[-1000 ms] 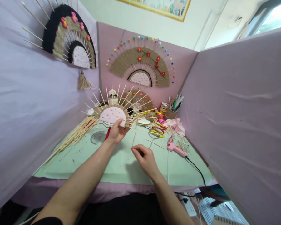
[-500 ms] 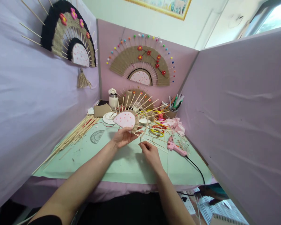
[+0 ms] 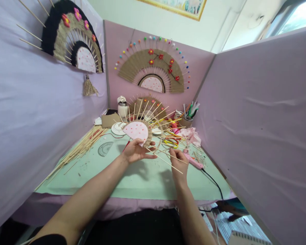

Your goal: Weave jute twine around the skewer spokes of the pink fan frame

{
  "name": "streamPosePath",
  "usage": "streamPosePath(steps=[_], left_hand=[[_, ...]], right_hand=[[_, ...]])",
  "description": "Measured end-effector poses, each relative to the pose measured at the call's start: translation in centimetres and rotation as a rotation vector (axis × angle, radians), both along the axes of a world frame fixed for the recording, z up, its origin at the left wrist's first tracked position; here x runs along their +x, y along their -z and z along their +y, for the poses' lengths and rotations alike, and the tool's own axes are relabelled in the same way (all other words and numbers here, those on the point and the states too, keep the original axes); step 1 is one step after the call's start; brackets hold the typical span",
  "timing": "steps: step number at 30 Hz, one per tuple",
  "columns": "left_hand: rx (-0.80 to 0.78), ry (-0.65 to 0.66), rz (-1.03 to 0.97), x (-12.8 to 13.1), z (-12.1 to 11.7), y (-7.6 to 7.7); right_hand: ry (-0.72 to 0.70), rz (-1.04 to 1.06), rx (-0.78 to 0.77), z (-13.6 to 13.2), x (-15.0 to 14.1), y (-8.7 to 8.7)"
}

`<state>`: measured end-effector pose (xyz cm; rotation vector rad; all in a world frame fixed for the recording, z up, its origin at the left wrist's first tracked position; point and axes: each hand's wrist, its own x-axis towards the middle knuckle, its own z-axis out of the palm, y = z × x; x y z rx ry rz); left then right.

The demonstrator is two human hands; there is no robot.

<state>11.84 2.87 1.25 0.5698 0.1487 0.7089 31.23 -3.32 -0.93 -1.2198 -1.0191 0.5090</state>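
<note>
My left hand (image 3: pixel 135 152) holds a small fan (image 3: pixel 138 130) above the green mat: a pink dotted half-disc edged with brown twine, with several thin wooden sticks radiating from it. Its fingers pinch the fan's lower edge. My right hand (image 3: pixel 179 161) is just to the right, fingers closed around the fan's lowest sticks, which slant down to the right. A strand of twine (image 3: pixel 158 141) loops between the fan and that hand.
A pile of bamboo sticks (image 3: pixel 78 149) lies along the left of the green mat (image 3: pixel 132 177). A pink glue gun (image 3: pixel 192 160) with a black cord, scissors (image 3: pixel 171 142), a pen cup (image 3: pixel 186 121) and a white jar (image 3: pixel 122 108) crowd the back. Finished fans (image 3: pixel 153 69) hang on the pink panels.
The fan has swung from upright and leftward to nearer the middle, turned clockwise. My right hand rose off the mat and moved right to the fan's lower sticks.
</note>
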Motion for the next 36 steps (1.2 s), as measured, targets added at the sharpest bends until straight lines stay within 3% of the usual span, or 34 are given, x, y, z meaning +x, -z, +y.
streamPosePath(steps=[4, 9, 17, 21, 26, 32, 36], left_hand=[[-0.075, 0.020, -0.026, 0.7, -0.5, 0.5], [-0.079, -0.061, -0.023, 0.8, -0.7, 0.3], [-0.070, -0.278, 0.020, -0.9, 0.1, -1.0], [-0.064, -0.333, 0.033, -1.4, 0.3, -1.2], [-0.031, -0.260, 0.060, -1.4, 0.2, -0.9], [0.038, -0.080, 0.078, -1.2, -0.1, -0.4], [0.142, 0.084, 0.153, -0.5, -0.9, -0.1]], right_hand=[[-0.013, 0.032, -0.006, 0.3, -0.1, 0.0], [-0.045, 0.011, -0.041, -0.3, 0.3, -0.5], [-0.358, -0.247, -0.196, -2.8, 4.4, -2.0], [-0.405, -0.291, -0.171, -4.6, 6.0, -3.7], [-0.235, -0.130, -0.007, -4.5, 6.3, -3.7], [-0.154, 0.046, -0.068, -2.0, 5.7, -1.3], [-0.138, 0.096, -0.047, -1.3, 4.2, -1.1]])
